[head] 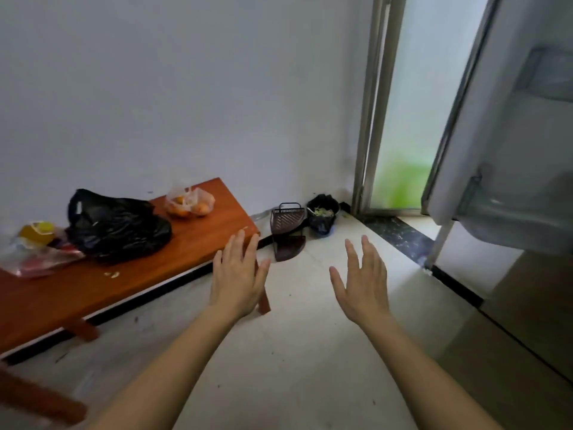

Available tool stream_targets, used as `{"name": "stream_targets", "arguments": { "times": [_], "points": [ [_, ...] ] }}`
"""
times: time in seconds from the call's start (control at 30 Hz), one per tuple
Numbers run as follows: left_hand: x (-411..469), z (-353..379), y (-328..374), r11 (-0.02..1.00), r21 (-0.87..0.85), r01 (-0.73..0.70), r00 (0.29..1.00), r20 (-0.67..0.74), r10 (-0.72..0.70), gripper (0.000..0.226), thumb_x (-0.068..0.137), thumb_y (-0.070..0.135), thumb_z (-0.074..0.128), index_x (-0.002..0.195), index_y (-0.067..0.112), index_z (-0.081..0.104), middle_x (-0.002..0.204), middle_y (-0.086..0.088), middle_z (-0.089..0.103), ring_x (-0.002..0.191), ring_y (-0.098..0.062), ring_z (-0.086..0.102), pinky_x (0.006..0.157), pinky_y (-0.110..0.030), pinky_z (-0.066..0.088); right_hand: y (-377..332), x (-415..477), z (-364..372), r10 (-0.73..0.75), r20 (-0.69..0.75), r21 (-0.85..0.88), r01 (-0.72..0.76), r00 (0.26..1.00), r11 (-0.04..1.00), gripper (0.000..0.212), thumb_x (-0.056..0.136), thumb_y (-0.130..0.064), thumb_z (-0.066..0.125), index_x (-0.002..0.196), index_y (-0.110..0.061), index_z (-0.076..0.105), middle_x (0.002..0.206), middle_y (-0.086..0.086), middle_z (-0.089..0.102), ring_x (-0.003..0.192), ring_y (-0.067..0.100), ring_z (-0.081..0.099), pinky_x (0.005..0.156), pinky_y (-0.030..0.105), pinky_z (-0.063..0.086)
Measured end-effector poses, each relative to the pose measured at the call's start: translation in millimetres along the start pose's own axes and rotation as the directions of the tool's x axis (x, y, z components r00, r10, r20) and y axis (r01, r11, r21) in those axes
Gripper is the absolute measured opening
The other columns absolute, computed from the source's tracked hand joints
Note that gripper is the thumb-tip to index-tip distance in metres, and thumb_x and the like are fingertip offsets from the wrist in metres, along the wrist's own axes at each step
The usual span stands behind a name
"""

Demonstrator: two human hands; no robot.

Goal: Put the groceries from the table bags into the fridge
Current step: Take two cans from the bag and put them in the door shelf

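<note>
A low wooden table [77, 293] stands at the left against the wall. On it lie a black plastic bag [117, 228], a clear bag of oranges [189, 203] at the far end, and a clear bag with red and yellow items [37, 249] at the left. The fridge [527, 305] is at the right with its upper door [496, 119] swung open. My left hand [238, 274] hovers by the table's near corner, fingers spread, empty. My right hand [362, 280] floats over the floor, also spread and empty.
A dark plastic corner rack [286, 231] and a black bin with scraps [322, 215] sit on the floor in the corner. A frosted glass door [409, 103] stands behind the fridge door. Pale tiled floor [310, 352] lies between table and fridge.
</note>
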State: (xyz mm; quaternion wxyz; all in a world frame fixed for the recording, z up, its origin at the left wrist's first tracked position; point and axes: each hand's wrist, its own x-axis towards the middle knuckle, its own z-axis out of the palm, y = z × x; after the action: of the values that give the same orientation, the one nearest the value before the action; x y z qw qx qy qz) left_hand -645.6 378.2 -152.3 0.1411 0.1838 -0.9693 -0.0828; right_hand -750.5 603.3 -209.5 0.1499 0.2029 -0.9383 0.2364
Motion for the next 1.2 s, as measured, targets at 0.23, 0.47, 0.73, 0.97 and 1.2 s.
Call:
{"name": "stream_targets", "arguments": {
  "times": [0.23,0.47,0.73,0.97,1.2],
  "points": [
    [-18.8,-53.3,-186.7,0.967,0.035,0.251,0.962,-0.117,-0.246,0.067,0.1,0.057,0.022,0.157,0.021,0.019,0.165,-0.01,0.009,0.151,-0.026,0.011,0.12,-0.051,0.019,-186.5,32.3,79.8,-0.342,0.086,0.057,0.338,0.936,0.939,0.067,0.098,-0.053,0.042,0.154,-0.017,0.03,0.157,0.015,0.028,0.144,0.033,0.028,0.116,0.052,0.029],
    [-23.9,-82.1,-361.3,0.916,-0.004,0.402,0.907,-0.134,-0.399,0.067,0.101,0.058,0.02,0.157,0.022,0.014,0.166,-0.007,0.001,0.152,-0.024,0.002,0.122,-0.048,0.01,-354.7,62.5,163.4,-0.463,0.185,0.076,0.457,0.867,0.886,0.067,0.097,-0.052,0.045,0.154,-0.018,0.028,0.158,0.016,0.031,0.143,0.034,0.033,0.116,0.05,0.029],
    [1.3,-81.8,-499.7,0.869,0.013,0.494,0.868,-0.059,-0.492,0.07,0.099,0.06,0.014,0.158,0.023,0.01,0.166,-0.007,-0.001,0.152,-0.025,0.0,0.122,-0.049,0.009,-465.6,86.6,241.3,-0.514,0.287,0.144,0.494,0.808,0.857,0.064,0.097,-0.043,0.05,0.153,-0.019,0.03,0.157,0.01,0.033,0.143,0.028,0.034,0.113,0.044,0.034],
    [55.6,-52.7,-610.9,0.841,0.056,0.539,0.841,0.011,-0.54,0.069,0.099,0.059,0.017,0.157,0.022,0.012,0.166,-0.009,0.0,0.152,-0.027,0.003,0.122,-0.05,0.015,-551.8,147.3,346.5,-0.52,0.375,0.221,0.47,0.768,0.854,0.068,0.095,-0.036,0.054,0.155,-0.019,0.027,0.157,0.006,0.031,0.14,0.025,0.037,0.101,0.038,0.049],
    [135.1,-65.8,-735.2,0.849,0.174,0.499,0.846,0.115,-0.52,0.069,0.1,0.058,0.023,0.157,0.025,0.004,0.166,-0.008,-0.004,0.152,-0.027,0.0,0.122,-0.047,0.016,-676.0,227.0,442.7,-0.593,0.428,0.335,0.49,0.682,0.805,0.054,0.1,-0.035,0.046,0.151,-0.019,0.033,0.147,0.002,0.04,0.132,0.023,0.044,0.086,0.035,0.053]
  ]
}}
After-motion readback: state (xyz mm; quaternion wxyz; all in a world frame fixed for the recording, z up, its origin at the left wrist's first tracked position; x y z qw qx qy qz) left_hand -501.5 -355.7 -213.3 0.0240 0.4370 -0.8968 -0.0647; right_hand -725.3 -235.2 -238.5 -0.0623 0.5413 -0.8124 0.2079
